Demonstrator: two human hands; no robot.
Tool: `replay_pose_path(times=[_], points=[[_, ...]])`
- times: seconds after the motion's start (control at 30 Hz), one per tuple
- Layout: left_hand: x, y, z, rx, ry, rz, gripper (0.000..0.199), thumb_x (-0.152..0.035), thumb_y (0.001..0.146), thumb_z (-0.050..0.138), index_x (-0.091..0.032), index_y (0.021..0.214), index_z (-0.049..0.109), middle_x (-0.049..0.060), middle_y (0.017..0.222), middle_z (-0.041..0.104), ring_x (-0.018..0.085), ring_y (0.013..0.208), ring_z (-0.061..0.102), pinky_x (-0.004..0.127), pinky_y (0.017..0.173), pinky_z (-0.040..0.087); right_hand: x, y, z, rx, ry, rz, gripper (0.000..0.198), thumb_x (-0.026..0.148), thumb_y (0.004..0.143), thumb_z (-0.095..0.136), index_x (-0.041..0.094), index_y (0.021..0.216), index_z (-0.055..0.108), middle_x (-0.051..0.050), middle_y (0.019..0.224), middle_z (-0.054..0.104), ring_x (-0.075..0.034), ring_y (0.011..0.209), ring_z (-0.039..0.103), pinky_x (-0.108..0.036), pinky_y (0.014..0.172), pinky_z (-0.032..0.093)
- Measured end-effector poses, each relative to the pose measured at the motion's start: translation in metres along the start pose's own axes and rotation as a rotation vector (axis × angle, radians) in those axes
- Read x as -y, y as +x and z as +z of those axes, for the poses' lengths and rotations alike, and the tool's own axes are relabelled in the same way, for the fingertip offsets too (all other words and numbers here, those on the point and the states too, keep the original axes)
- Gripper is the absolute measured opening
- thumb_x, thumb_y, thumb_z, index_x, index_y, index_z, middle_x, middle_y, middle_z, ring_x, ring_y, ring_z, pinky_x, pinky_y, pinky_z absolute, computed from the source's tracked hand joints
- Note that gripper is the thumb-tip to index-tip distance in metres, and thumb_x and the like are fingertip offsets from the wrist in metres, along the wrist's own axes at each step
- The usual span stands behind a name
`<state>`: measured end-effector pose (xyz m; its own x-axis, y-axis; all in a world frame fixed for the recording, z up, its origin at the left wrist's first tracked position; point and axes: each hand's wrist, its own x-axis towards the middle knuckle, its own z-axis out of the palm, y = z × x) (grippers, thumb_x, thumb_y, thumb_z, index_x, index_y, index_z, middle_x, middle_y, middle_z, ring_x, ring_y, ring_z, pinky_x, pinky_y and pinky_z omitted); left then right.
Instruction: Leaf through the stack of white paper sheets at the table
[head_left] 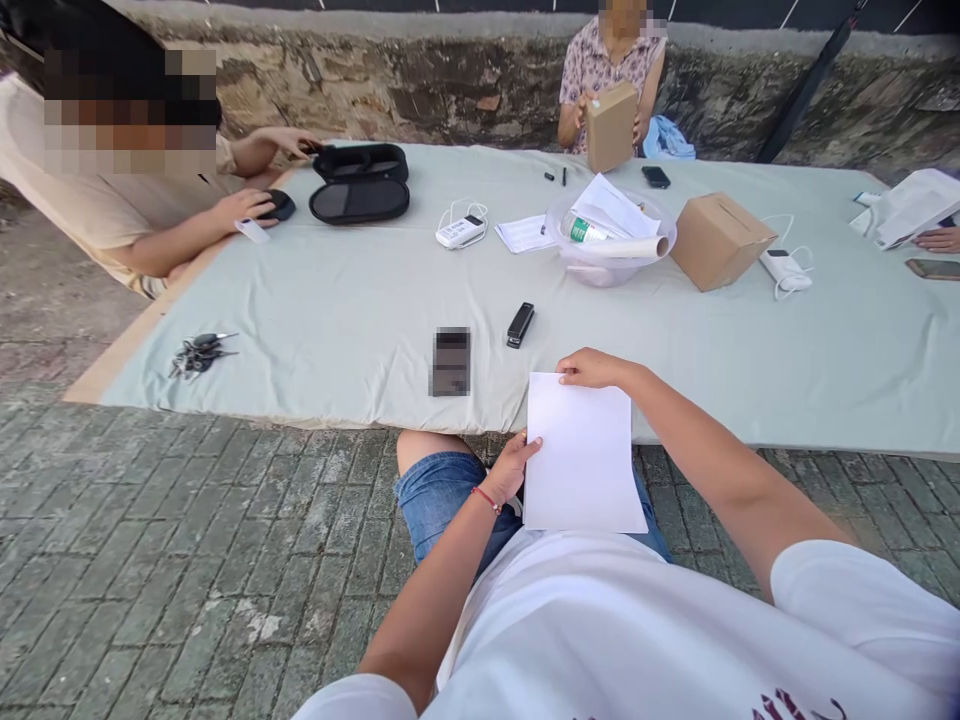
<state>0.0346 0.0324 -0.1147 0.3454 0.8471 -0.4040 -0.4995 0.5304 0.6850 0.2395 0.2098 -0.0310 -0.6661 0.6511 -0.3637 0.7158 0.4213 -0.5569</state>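
White sheets of paper [583, 460] lie over my lap, their far end by the table edge. My left hand [511, 466] grips them at the left side, thumb on top and fingers underneath. At the far edge, my right hand [596, 368] is closed on the paper near its top left part. A black stapler [520, 325] rests on the table just beyond the sheets. To its left lies a dark phone [451, 362], partly blurred.
On the cloth-covered table [337, 310] are keys [201, 354], an open black case [360, 185], a white power bank [460, 232], a plastic basin [574, 262] holding papers and a bottle, and a cardboard box [721, 240]. Other people sit at the left, far side and right.
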Motion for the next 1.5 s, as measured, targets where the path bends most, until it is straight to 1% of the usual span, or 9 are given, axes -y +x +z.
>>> replay_pose_path(times=[0.2,0.33,0.43,0.63,0.8,0.93,1.13,1.3,1.5], points=[[-0.005,0.011,-0.004,-0.041,0.032,-0.055,0.053,-0.04,0.068,0.085,-0.011,0.11,0.07,0.016,0.107,0.074,0.032,0.102,0.069,0.045,0.097,0.05,0.015,-0.003,0.002,-0.065,0.12,-0.152,0.029,0.042,0.088,0.055,0.022,0.1,0.072,-0.001,0.092,0.072,-0.018,0.079,0.062,-0.029,0.072,0.044],[-0.006,0.014,-0.006,-0.124,0.041,-0.015,0.053,-0.04,0.067,0.086,-0.011,0.109,0.07,0.016,0.102,0.075,0.033,0.1,0.069,0.047,0.095,0.052,-0.007,-0.018,-0.007,-0.093,0.174,-0.027,0.037,0.054,0.089,0.055,0.022,0.098,0.073,-0.004,0.096,0.073,-0.022,0.086,0.064,-0.033,0.077,0.046],[-0.006,0.013,-0.012,-0.152,-0.036,0.008,0.056,-0.037,0.066,0.087,-0.011,0.112,0.069,0.016,0.106,0.074,0.032,0.098,0.07,0.046,0.094,0.053,-0.034,-0.038,-0.008,-0.159,0.493,0.075,0.047,0.061,0.089,0.052,0.022,0.106,0.071,-0.006,0.106,0.072,-0.024,0.096,0.065,-0.035,0.082,0.049],[-0.004,0.014,-0.011,-0.17,-0.164,0.006,0.057,-0.033,0.069,0.084,-0.013,0.119,0.066,0.014,0.111,0.073,0.029,0.101,0.07,0.045,0.098,0.052,-0.05,-0.063,0.041,-0.287,1.206,0.078,0.061,0.066,0.081,0.06,0.023,0.125,0.06,-0.01,0.111,0.072,-0.024,0.094,0.069,-0.038,0.08,0.055],[-0.007,0.013,-0.007,-0.096,-0.165,-0.027,0.054,-0.031,0.069,0.083,-0.012,0.117,0.066,0.014,0.112,0.072,0.03,0.103,0.069,0.046,0.098,0.052,-0.039,-0.065,0.084,-0.211,1.457,0.116,0.054,0.05,0.068,0.081,0.018,0.109,0.066,-0.013,0.109,0.073,-0.027,0.093,0.071,-0.042,0.086,0.057],[-0.013,0.01,-0.003,-0.054,-0.145,-0.039,0.06,-0.031,0.066,0.085,-0.013,0.12,0.064,0.014,0.114,0.072,0.032,0.105,0.068,0.047,0.099,0.051,-0.038,-0.065,0.09,-0.218,1.556,0.102,0.055,0.043,0.066,0.084,0.018,0.111,0.065,-0.014,0.111,0.073,-0.028,0.094,0.072,-0.044,0.088,0.057],[-0.018,0.013,0.011,-0.076,-0.057,0.001,0.074,-0.027,0.061,0.089,-0.014,0.129,0.06,0.016,0.119,0.069,0.034,0.108,0.066,0.05,0.1,0.049,-0.032,-0.067,0.08,-0.205,1.549,0.138,0.052,0.035,0.067,0.084,0.016,0.113,0.066,-0.015,0.113,0.072,-0.029,0.096,0.071,-0.047,0.089,0.057],[-0.016,0.019,0.018,-0.152,0.026,0.044,0.072,-0.033,0.061,0.09,-0.015,0.125,0.063,0.016,0.122,0.068,0.033,0.111,0.064,0.05,0.104,0.046,-0.022,-0.064,0.077,-0.152,1.332,0.185,0.05,0.04,0.071,0.081,0.018,0.113,0.067,-0.014,0.115,0.072,-0.029,0.1,0.07,-0.047,0.09,0.057],[-0.017,0.014,0.02,-0.135,0.147,0.061,0.055,-0.039,0.063,0.087,-0.012,0.108,0.07,0.016,0.117,0.071,0.032,0.107,0.066,0.05,0.103,0.046,-0.024,-0.053,0.042,-0.739,0.55,0.228,0.054,0.053,0.087,0.059,0.025,0.133,0.054,-0.011,0.13,0.062,-0.029,0.118,0.059,-0.053,0.1,0.048]])
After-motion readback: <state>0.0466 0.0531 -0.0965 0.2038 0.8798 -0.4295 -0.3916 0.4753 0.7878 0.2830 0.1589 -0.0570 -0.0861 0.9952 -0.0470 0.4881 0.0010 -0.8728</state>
